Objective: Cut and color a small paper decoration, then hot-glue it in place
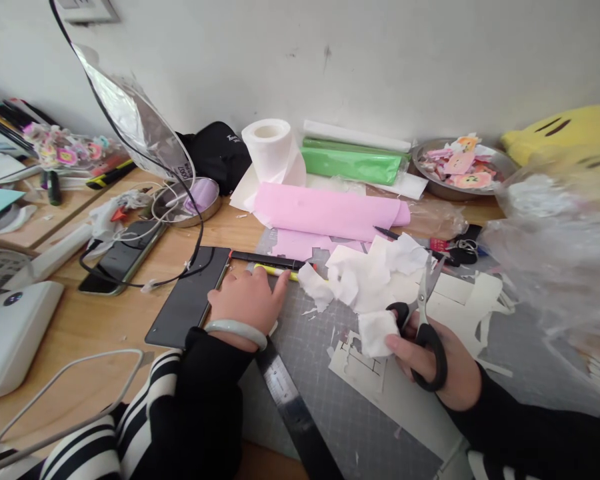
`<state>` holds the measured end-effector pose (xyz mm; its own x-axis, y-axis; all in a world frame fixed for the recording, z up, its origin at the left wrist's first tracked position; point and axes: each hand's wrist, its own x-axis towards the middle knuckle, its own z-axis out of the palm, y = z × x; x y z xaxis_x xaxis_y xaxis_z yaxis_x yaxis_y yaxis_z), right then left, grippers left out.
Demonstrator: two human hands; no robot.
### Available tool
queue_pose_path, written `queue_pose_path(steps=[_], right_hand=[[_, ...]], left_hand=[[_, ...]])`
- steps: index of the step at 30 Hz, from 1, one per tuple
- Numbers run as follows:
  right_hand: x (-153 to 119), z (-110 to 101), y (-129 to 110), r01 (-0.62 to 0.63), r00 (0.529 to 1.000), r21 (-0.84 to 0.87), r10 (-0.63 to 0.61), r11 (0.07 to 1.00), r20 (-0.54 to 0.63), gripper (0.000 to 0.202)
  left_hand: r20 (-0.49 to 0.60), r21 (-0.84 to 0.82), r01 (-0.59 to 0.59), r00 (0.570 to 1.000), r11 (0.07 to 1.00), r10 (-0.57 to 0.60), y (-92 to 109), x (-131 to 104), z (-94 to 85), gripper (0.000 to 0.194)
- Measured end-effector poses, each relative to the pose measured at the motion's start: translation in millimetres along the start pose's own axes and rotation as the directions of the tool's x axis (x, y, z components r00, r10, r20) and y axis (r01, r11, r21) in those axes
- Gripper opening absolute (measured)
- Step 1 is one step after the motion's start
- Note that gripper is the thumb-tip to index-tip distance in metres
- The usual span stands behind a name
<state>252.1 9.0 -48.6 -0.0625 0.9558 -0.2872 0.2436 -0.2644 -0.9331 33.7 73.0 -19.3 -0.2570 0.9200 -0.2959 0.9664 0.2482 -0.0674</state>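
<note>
My left hand (247, 298), with a pale bangle at the wrist, rests palm down with its fingers apart, beside a dark tablet (187, 293) and near a black marker (267, 259) and a yellow one (275, 271). Black-handled scissors (423, 303) hang on the fingers of my right hand (427, 360), blades open and pointing away. The same hand pinches a small folded white piece (377, 333) between thumb and fingers. Crumpled white scraps (375, 270) lie just beyond it. Under the hand is a white sheet with drawn lines (363, 367).
A grey cutting mat (310, 363) carries a black ruler (290, 400). Behind stand pink sheets (325, 210), a white roll (273, 153), a green pack (353, 162) and a metal bowl of cutouts (463, 167). Clear plastic bags (545, 247) bulge at right; a phone (123, 257) and cables lie left.
</note>
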Motion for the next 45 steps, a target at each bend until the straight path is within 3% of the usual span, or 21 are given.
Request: queue_pose_path(steps=[15,21,24,27,30,32,33,35,38,40,42,45], right_hand=[[0.1,0.7,0.4,0.019,1.0,0.021,-0.018,1.0,-0.013,0.029],[7.5,-6.6,9.5,0.06,0.989,-0.055,-0.051,0.997,0.141,0.033],[6.5,-6.0,10.2,0.03,0.997,-0.058,-0.026,0.998,0.069,0.034],[5.2,-5.1,9.1,0.017,0.997,-0.036,-0.015,0.999,0.076,0.033],[4.4,-5.0,6.6,0.023,0.991,-0.036,-0.018,0.999,0.134,0.034],[3.4,-4.5,4.1,0.005,0.996,-0.042,-0.001,0.999,0.093,0.033],[3.0,-4.0,2.9,-0.001,0.998,-0.047,0.004,0.999,0.064,0.033],[2.7,-2.9,1.1,0.004,1.0,-0.06,-0.003,0.998,0.014,0.031],[4.2,-1.2,0.1,0.079,0.997,-0.033,-0.078,0.996,0.019,0.029],[5.4,0.0,-0.1,0.129,0.989,0.023,-0.13,0.991,0.066,0.025],[5.4,1.7,-0.2,0.15,0.979,0.081,-0.159,0.985,0.129,0.021],[3.2,5.3,1.3,0.15,0.972,0.129,-0.17,0.98,0.164,0.02]], left_hand=[[0.014,-0.032,0.009,1.0,0.999,-0.008,-1.8,7.0,0.0,0.055],[-0.027,0.015,0.0,1.0,1.0,0.001,-1.2,5.9,2.8,0.052],[-0.119,0.077,-0.084,0.989,0.994,0.093,1.6,1.0,2.8,0.052],[-0.236,0.048,-0.253,0.937,0.966,0.257,8.3,-9.9,4.4,0.05],[-0.262,-0.181,-0.511,0.848,0.84,0.46,16.9,-26.8,11.2,0.043],[-0.25,-0.399,-0.649,0.757,0.649,0.603,22.4,-39.5,19.2,0.038],[-0.198,-0.534,-0.644,0.725,0.548,0.659,25.0,-45.3,23.9,0.035],[-0.07,-0.797,-0.461,0.713,0.391,0.698,29.7,-54.2,33.6,0.03],[0.0,-0.952,-0.213,0.72,0.221,0.694,35.3,-58.0,45.0,0.038],[0.017,-0.972,-0.146,0.739,0.185,0.674,37.2,-55.5,48.3,0.042],[0.02,-0.967,-0.155,0.742,0.201,0.67,37.1,-52.1,47.8,0.042],[-0.005,-0.929,-0.271,0.69,0.252,0.724,34.8,-49.9,43.5,0.033]])
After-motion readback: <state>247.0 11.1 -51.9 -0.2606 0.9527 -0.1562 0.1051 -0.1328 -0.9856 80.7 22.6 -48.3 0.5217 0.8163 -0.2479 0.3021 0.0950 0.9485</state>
